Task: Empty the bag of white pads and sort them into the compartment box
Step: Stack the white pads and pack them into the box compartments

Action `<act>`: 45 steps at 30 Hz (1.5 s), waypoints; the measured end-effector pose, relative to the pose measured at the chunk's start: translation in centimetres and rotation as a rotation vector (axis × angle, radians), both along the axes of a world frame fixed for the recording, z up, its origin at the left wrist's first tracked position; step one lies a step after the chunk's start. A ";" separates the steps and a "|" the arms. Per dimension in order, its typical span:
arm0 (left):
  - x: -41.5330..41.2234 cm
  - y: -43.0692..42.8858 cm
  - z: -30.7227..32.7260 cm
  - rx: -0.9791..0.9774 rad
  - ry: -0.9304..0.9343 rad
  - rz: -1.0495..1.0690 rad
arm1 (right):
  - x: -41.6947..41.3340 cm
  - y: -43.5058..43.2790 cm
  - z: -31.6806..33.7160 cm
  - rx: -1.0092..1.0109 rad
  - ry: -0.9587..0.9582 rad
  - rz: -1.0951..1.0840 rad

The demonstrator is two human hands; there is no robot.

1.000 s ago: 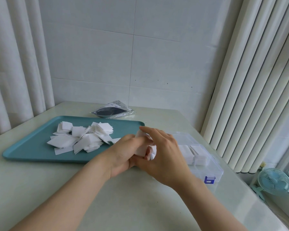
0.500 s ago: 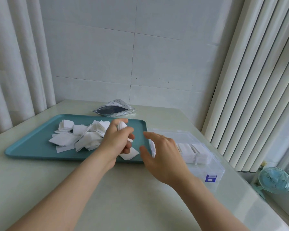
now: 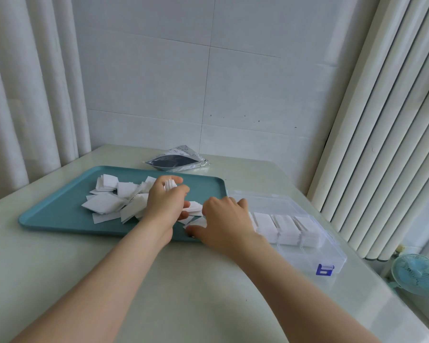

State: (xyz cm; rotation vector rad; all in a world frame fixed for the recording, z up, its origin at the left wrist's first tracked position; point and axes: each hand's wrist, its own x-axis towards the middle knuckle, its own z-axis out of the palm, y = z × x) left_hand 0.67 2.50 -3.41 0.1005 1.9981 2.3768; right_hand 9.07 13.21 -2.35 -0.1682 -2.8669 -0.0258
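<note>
left hand (image 3: 165,206) is gripping a thin stack of pads (image 3: 170,186) over the teal tray (image 3: 60,219) | right hand (image 3: 223,219) is reaching onto loose pads (image 3: 196,209) at the tray's near corner, grip not discernible | box (image 3: 332,258) is lying just right, part-filled | risk: uneven squeezing could be fanning the stack, spilling pads onto the bench (image 3: 183,293)

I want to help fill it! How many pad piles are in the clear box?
3, in the compartment box: left pile, middle pile, right pile. The right hand may hide more.
</note>
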 end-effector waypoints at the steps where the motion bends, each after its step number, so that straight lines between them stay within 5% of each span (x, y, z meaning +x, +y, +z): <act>1: 0.0 0.0 0.1 0.006 -0.007 -0.001 | -0.3 -0.3 0.1 -0.019 -0.018 -0.015; 9: 0.1 -0.1 0.6 0.007 -0.029 -0.017 | -1.2 -0.5 0.5 -0.161 -0.159 -0.055; 18: 0.4 -0.3 1.2 -0.060 -0.006 0.015 | 1.1 1.8 0.5 -0.610 0.181 0.061; 25: 2.6 0.0 1.9 0.007 -0.121 -0.356 | 2.0 4.2 2.3 -1.008 0.232 0.321; 34: 4.0 -0.1 2.3 0.067 -0.178 -0.616 | 2.6 3.0 2.2 -0.815 0.216 0.327; 38: 4.2 -0.2 2.4 -0.009 -0.114 -0.695 | 2.4 2.6 1.9 -0.722 0.372 0.259; 42: 4.5 0.0 2.5 -0.020 -0.044 -0.664 | 2.6 2.5 2.0 -0.646 0.467 0.200; 45: 4.2 -0.2 2.5 0.024 -0.067 -0.597 | 3.2 2.3 2.3 -0.582 0.359 0.302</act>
